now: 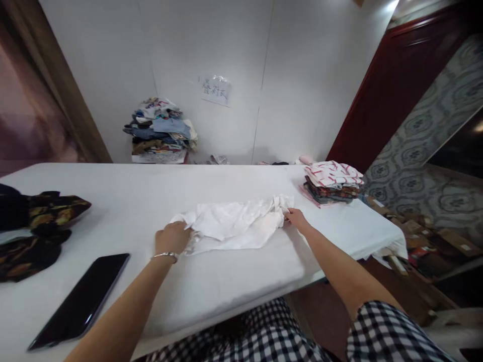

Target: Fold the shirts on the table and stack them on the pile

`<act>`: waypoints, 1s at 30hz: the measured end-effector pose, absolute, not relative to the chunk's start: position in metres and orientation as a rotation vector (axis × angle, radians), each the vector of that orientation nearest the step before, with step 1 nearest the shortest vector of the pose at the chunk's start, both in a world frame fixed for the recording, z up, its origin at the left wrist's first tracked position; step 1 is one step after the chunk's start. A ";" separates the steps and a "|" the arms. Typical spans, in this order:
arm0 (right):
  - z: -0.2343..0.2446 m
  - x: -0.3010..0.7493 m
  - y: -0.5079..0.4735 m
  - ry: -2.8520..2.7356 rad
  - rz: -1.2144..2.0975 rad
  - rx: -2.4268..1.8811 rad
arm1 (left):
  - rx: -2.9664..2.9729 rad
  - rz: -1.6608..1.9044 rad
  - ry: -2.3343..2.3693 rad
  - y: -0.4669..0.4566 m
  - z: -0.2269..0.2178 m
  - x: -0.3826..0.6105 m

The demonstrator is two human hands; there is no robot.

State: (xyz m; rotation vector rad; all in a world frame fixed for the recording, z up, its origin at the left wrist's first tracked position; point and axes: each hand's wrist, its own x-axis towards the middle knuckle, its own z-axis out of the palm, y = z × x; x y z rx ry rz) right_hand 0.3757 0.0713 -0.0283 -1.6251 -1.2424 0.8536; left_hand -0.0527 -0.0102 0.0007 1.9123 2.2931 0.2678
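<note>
Pale wall [211, 45] behind white table [94, 183], dark red door [407, 75], patterned wallpaper [411, 156]

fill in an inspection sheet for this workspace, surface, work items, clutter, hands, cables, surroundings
Surface: white-covered table.
Work items: rumpled white cloth lying between the hands; folded stack toward the right end, red-and-white piece on top.
Clutter: phone with dark screen and dark patterned cloth, both at the left.
Hands: left hand on the cloth's left end, grip unclear; right hand pinching its right end.
Cables: nothing seen.
Surroundings: clothes pile beyond the far edge; paper sign on the wall; boxes at right.
</note>
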 end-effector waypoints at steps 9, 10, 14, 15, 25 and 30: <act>-0.002 0.437 0.065 -1.108 0.607 -1.374 | 1.208 1.113 2.313 -0.033 0.060 -0.093; -0.006 0.441 0.062 -1.152 0.576 -1.398 | 1.191 1.127 2.324 -0.033 0.059 -0.098; -0.021 0.447 0.048 -1.259 0.475 -1.508 | 1.383 0.838 2.505 -0.026 0.049 -0.111; -0.022 0.446 0.045 -1.280 0.439 -1.495 | 1.471 0.773 2.546 -0.025 0.046 -0.109; -0.004 0.369 0.026 -2.196 0.215 -1.185 | 2.320 0.254 1.902 -0.057 0.007 0.014; -0.002 0.337 0.038 -2.508 0.276 -1.518 | 2.290 -0.049 1.895 -0.057 -0.001 0.014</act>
